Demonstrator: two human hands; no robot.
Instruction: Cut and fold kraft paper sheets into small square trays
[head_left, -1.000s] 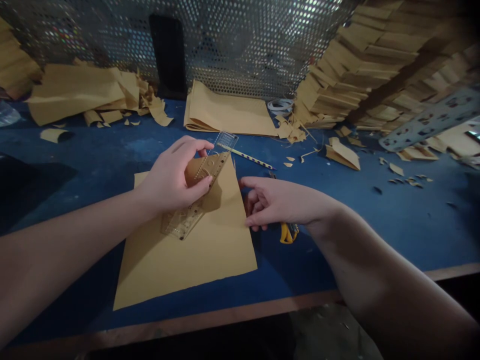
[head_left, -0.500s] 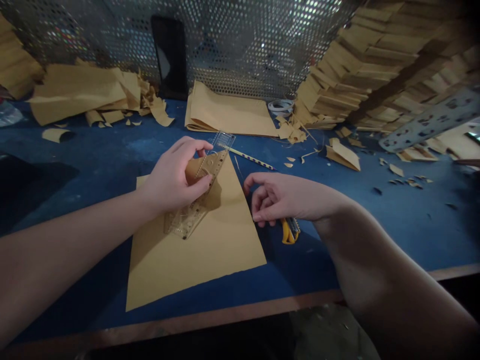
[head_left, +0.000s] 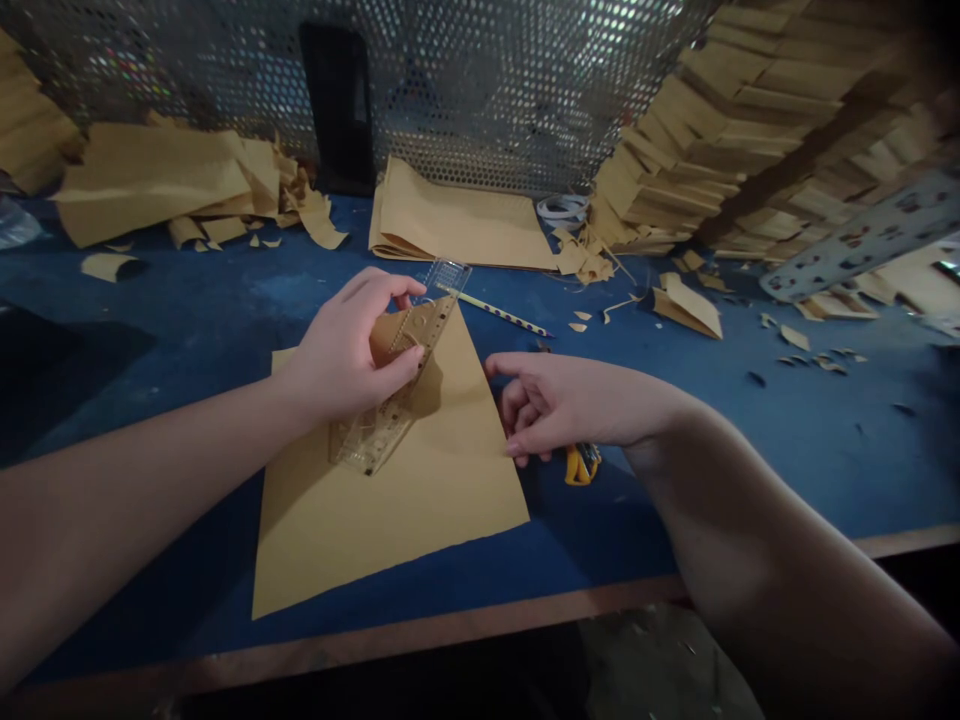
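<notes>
I'm in what looks like a paper-craft workshop: folded paper (head_left: 461, 222) and scraps (head_left: 311, 215) crowd my bench (head_left: 630, 530).

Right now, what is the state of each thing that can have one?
Left hand: holding ruler.
Ruler: slanted over sheet.
Sheet: spread out.
Right hand: fingers curled, at sheet's edge.
Pencil: lying down.
Phone: upright, screen dark.
Brown paper: folded.
Yellow tool: partly hidden.

Dim light, glinting mesh (head_left: 480, 100), shadows on paper (head_left: 397, 530), blurry dark top-right corner
</notes>
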